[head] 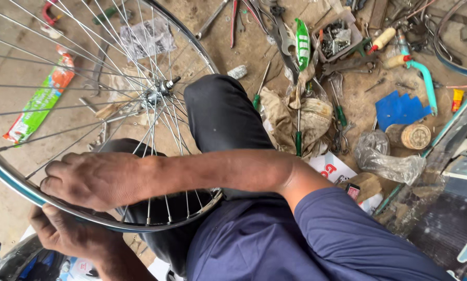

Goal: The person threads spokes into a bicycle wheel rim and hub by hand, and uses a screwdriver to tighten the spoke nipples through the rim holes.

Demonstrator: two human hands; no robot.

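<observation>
A spoked bicycle wheel lies across my lap, its silver rim (15,183) running past my knee in black trousers (218,112). The hub (167,85) sits above the middle. My right arm in a blue sleeve crosses over to the left. My right hand (90,179) lies on top of the rim with its fingers curled over the edge. My left hand (61,231) grips the same stretch of rim from underneath, thumb up against the metal.
On the dirt floor lie several tools: green-handled screwdrivers (298,140), pliers (234,21), a box of small parts (336,37), a teal tube (426,78), a blue sheet (400,109), crumpled bags (296,122) and a green and orange packet (41,101).
</observation>
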